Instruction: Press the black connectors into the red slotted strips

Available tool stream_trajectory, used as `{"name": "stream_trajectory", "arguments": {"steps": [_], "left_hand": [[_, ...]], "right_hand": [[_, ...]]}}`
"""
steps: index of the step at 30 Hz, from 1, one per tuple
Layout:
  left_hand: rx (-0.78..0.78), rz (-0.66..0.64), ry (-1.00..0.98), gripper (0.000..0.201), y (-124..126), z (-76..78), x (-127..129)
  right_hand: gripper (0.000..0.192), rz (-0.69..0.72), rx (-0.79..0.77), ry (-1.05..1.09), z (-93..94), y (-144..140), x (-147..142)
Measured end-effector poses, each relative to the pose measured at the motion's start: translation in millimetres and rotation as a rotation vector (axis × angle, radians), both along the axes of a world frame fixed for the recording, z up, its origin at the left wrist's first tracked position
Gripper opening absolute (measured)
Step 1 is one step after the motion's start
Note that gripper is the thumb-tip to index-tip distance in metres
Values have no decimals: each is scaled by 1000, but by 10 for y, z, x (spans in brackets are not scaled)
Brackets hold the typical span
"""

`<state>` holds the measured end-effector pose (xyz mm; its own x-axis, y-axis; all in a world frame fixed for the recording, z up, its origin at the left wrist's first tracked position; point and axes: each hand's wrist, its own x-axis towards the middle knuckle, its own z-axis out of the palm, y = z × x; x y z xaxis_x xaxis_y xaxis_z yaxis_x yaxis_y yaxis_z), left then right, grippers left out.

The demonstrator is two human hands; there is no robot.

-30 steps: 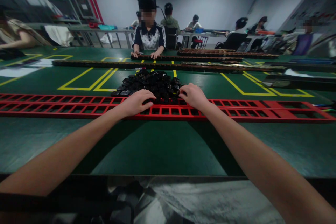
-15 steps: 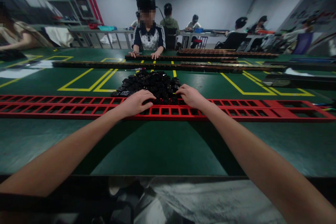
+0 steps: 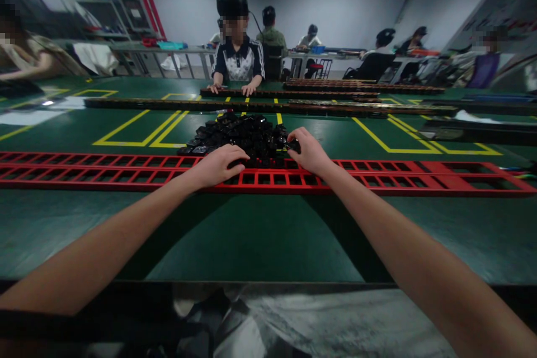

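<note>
A long red rack [image 3: 274, 178] with two rows of slots lies across the green table in front of me. Behind its middle rises a heap of small black plastic parts [image 3: 235, 131], some of them reaching onto the rack's far rail. My left hand [image 3: 222, 165] rests over the rack at the near left of the heap, its thumb apart from its curled fingers; dark parts show in the gap. At the heap's right side, my right hand [image 3: 308, 151] pinches a black plastic part [image 3: 294, 146] between thumb and fingers, just above the rack.
Long dark strips [image 3: 184, 103] lie crosswise beyond the heap, with more strips [image 3: 331, 85] stacked further back. A co-worker [image 3: 238, 59] sits opposite, hands on one strip. Yellow tape lines [image 3: 413, 150] mark the table. White paper [image 3: 29, 117] lies at left.
My right hand has shifted slightly right, off the heap's edge, and a black part now shows between its fingers. My left hand has barely moved.
</note>
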<state>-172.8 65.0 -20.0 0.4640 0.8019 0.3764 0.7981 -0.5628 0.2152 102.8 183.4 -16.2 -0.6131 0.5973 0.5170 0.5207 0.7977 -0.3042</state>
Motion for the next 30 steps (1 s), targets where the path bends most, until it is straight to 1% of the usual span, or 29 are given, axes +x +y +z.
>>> {"name": "stream_trajectory", "arguments": {"steps": [14,18,25,30], "left_hand": [[-1,-1,-4,28,6,4,0],[-6,2,2,29,0,6,2],[-10,4,-18,29,-2,2,8],[-7,5,-7,28,3,-6,4]], "right_hand": [[18,13,-25,39,24,-3,-3],[17,20,1,65,23,-11,1],[15,-71,18,74,34,-26,3],[14,-99,26,74,36,-36,-2]]}}
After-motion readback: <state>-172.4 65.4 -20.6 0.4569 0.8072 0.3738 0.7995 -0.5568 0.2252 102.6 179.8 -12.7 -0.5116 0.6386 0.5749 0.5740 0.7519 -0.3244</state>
